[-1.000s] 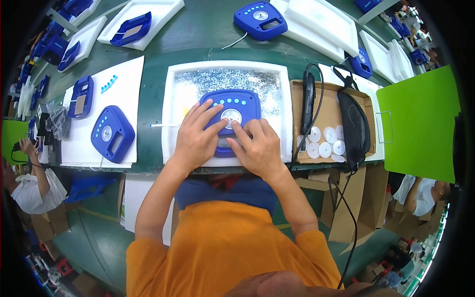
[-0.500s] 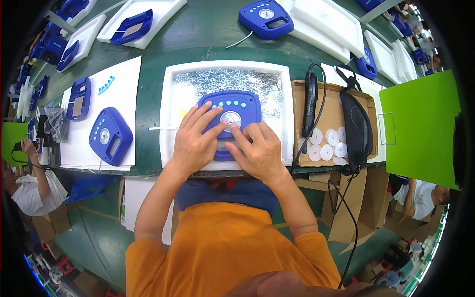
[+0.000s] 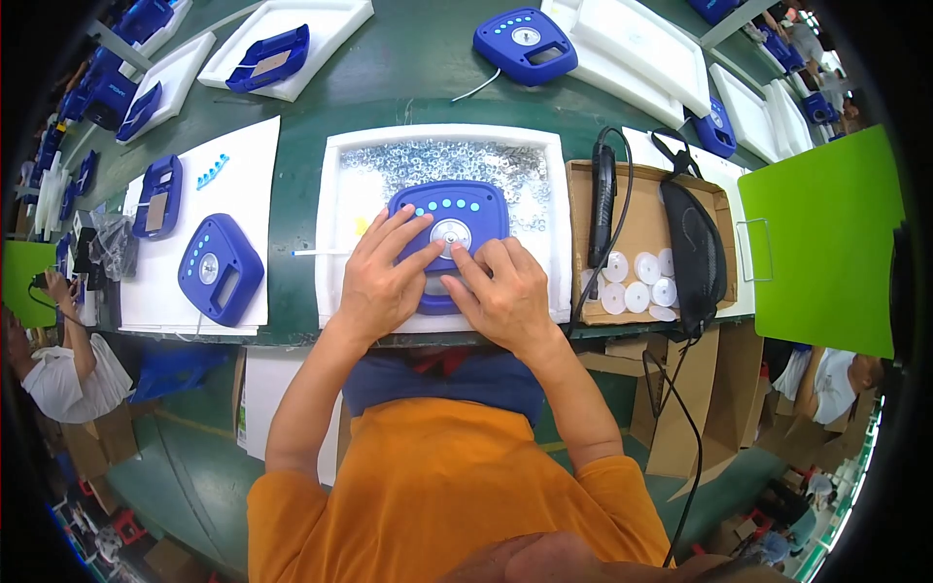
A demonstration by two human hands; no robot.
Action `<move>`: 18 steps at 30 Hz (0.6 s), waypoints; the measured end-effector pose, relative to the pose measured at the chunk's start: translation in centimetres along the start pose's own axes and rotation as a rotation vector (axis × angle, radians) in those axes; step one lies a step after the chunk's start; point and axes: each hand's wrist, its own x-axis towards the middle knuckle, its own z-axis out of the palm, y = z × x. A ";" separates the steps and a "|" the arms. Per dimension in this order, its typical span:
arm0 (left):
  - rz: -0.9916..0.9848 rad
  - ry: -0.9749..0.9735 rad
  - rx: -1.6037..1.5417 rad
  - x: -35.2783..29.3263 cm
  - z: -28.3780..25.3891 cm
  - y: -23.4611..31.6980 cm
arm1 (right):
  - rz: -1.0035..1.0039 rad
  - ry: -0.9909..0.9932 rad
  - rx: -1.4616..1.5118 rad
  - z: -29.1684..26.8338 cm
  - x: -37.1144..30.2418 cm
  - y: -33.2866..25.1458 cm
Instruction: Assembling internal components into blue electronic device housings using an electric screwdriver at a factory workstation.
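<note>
A blue plastic housing [image 3: 494,216], with a row of light-blue dots and a handle-like opening, lies on a white foam tray [image 3: 330,185]. At its middle sits a round silver-and-white disc [image 3: 453,231]. My left hand [image 3: 381,282] rests on the housing's left side with fingers spread, one fingertip at the disc's lower edge. My right hand [image 3: 503,291] has its fingers curled, and its index fingertip touches the disc close to the left fingertip. Anything small under or between those tips is hidden. Many small shiny metal nuts [image 3: 418,157] fill the tray behind the housing.
Right of the tray, a cardboard box [image 3: 637,194] holds white round discs [image 3: 637,296], a corded black tool [image 3: 604,194] and a black pouch [image 3: 692,253]. To the left, another blue housing [image 3: 222,270] and a blue shell [image 3: 157,196] lie on white sheets.
The whole view has shifted slightly. Both hands stay on the housing with their fingertips at the disc, in nearly the same pose.
</note>
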 end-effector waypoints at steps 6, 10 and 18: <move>0.015 0.013 0.006 0.1 0.0 0.2 | 0.003 0.009 -0.001 0.0 -0.1 0.0; 0.019 0.026 0.005 0.1 0.0 0.2 | 0.014 0.029 -0.006 0.2 -0.2 -0.2; 0.028 0.021 0.014 0.0 0.0 0.1 | 0.036 0.047 -0.008 0.4 -0.4 -0.4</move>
